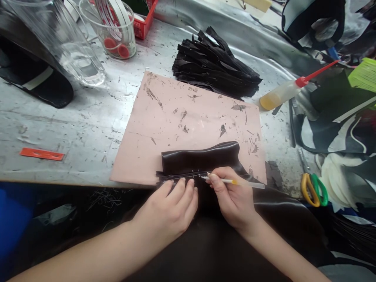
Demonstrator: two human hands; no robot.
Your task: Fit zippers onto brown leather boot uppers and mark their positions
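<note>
A piece of dark brown leather (202, 158) lies folded at the front of a pink board (176, 105) and hangs over the table edge. Along its fold runs a black zipper (182, 175) with short pale marks across it. The fingertips of my left hand (173, 205) rest side by side on the zipper's near edge, pressing it flat and gripping nothing. My right hand (233, 197) pinches a slim marking pen (249, 183) with a clear and yellowish barrel. Its tip touches or nearly touches the zipper, just right of my left fingertips.
Behind the board lies a bundle of black zippers (214, 64). A glue bottle (282, 94) with a red nozzle leans at right, above scissors (313, 190) with yellow and green handles. At left are an orange strip (42, 154), a clear cup (84, 58) and a jar (119, 35).
</note>
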